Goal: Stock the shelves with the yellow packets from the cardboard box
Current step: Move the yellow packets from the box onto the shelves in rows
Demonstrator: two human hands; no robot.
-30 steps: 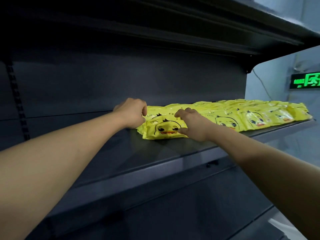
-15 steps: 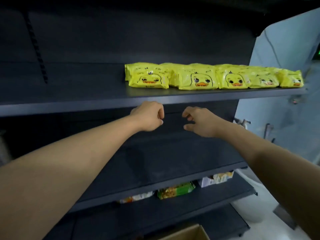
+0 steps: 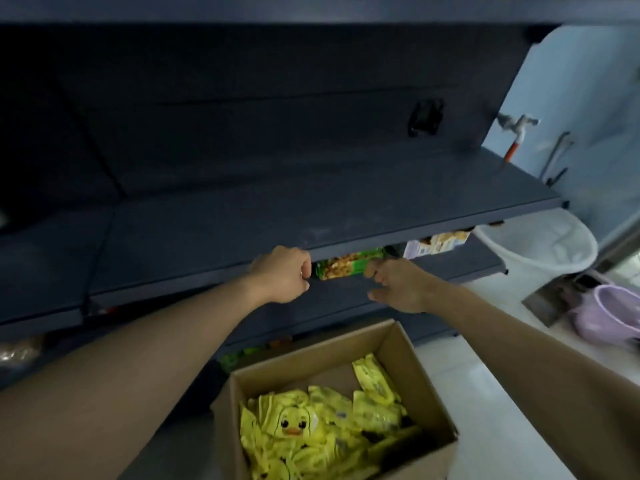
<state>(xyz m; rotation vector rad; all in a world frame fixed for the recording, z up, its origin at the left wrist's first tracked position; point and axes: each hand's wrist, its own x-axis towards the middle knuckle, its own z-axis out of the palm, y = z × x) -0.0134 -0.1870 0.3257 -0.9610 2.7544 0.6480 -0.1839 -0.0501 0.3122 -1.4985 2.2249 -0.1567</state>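
An open cardboard box (image 3: 412, 351) stands on the floor below me, holding several yellow packets (image 3: 311, 431) printed with a duck face. My left hand (image 3: 282, 273) hangs in the air in front of the dark shelf (image 3: 277, 216), fingers curled into a loose fist, holding nothing. My right hand (image 3: 398, 284) floats beside it, fingers loosely bent and empty. Both hands are above the box, well apart from the packets. The stocked shelf with yellow packets is out of view.
A green snack pack (image 3: 346, 266) and a pale pack (image 3: 436, 242) lie on the lower shelf behind my hands. A white bucket (image 3: 540, 251) and a lilac basin (image 3: 609, 317) stand on the floor at right, under a wall tap (image 3: 517, 124).
My hands let go of the yellow packet on the upper shelf and came down. The view tilted down past the shelves, bringing the cardboard box into sight.
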